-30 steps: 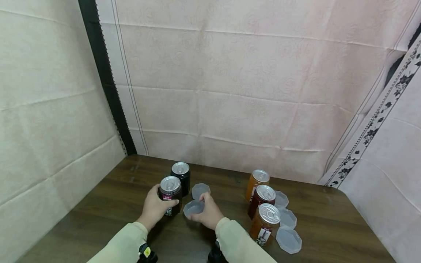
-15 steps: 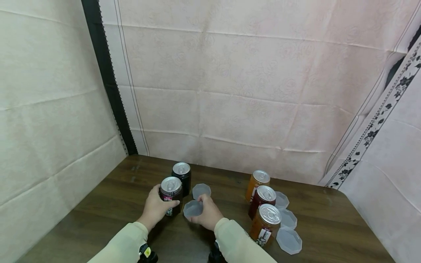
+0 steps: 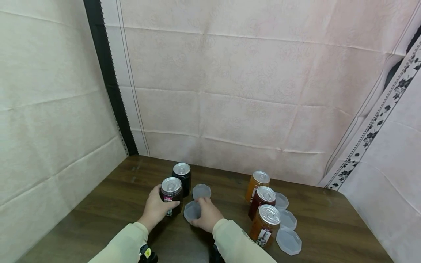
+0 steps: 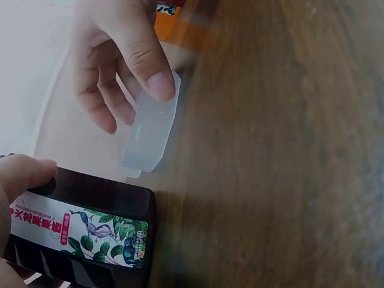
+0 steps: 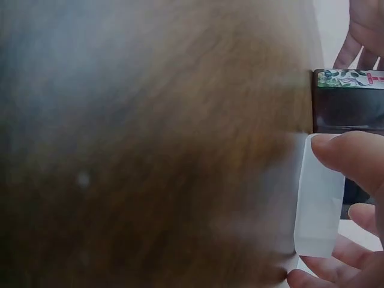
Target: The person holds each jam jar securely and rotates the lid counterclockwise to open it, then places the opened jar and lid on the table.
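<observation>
A dark jar (image 3: 171,202) with a ring-pull metal top and a leafy label stands upright on the table. My left hand (image 3: 154,208) grips it from the left, with the thumb across its front. To its right, my right hand (image 3: 208,214) holds a translucent octagonal plastic lid (image 3: 192,212) low at the tabletop, thumb and fingers around its edges. The right wrist view shows the thumb against one end of this lid (image 5: 319,204). A second, similar lid (image 3: 201,191) lies just behind it. Another black jar (image 3: 182,179) stands behind the gripped one.
On the right, an orange jar (image 3: 257,182), a dark red jar (image 3: 262,201) and an amber jar (image 3: 265,224) stand in a row. Beside them lie three octagonal lids (image 3: 288,241). Pale cloth (image 3: 230,91) hangs behind the wooden table (image 3: 322,219).
My right hand shifts slightly right, and the lid in it sits a touch nearer me. The left hand keeps its hold on the dark jar, which stays in place.
</observation>
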The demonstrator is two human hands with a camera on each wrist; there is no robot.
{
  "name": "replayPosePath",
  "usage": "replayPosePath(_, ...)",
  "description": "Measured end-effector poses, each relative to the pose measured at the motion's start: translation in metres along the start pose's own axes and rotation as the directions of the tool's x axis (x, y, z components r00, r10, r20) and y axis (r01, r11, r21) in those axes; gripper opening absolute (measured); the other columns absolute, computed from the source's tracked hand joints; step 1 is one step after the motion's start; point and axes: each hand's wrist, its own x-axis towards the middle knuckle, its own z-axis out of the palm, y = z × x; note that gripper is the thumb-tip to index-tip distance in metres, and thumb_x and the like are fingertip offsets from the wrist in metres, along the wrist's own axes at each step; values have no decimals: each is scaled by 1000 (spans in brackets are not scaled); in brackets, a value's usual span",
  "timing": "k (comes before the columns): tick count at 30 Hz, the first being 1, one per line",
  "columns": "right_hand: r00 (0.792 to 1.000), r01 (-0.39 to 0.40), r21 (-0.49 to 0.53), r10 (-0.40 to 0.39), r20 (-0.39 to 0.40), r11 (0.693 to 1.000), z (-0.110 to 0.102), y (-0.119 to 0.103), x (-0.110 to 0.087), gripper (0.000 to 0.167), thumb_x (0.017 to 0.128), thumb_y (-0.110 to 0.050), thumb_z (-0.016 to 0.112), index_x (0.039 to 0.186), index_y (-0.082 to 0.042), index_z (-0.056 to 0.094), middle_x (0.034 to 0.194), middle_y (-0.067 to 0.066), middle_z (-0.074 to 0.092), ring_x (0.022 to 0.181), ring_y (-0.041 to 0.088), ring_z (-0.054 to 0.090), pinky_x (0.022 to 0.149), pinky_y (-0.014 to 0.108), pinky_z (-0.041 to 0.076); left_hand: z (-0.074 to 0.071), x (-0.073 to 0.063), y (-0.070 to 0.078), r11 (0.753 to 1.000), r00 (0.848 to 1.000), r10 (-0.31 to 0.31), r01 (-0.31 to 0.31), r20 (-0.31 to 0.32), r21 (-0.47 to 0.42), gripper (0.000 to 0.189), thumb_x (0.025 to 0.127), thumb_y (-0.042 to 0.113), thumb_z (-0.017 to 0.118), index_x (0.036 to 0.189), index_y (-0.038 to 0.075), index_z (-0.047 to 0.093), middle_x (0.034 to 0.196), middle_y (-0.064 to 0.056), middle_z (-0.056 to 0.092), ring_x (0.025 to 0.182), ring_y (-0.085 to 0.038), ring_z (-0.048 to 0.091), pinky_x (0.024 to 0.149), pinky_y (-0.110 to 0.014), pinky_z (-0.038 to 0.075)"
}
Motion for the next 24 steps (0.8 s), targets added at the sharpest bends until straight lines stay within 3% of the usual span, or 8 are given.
replayPosePath(13,999,37,-210,-40,-10,977,3,-4,2,68,74,-31,82,131,-8,54,128,16,52,99,27,62,83,42,54,-1,-1,-2,1000,999,5,-6,32,30,88,78,23,80,141,-9,29,134,-29,41,124,-43,44,101,-58,39)
replayPosePath(24,999,32,-196,-34,-5,980,0,-3,-1,70,77,-38,78,136,-9,51,134,15,49,111,31,58,88,46,52,-9,-8,3,1000,999,9,-9,32,19,100,74,30,84,145,-7,23,140,-31,36,129,-46,38,104,-59,36)
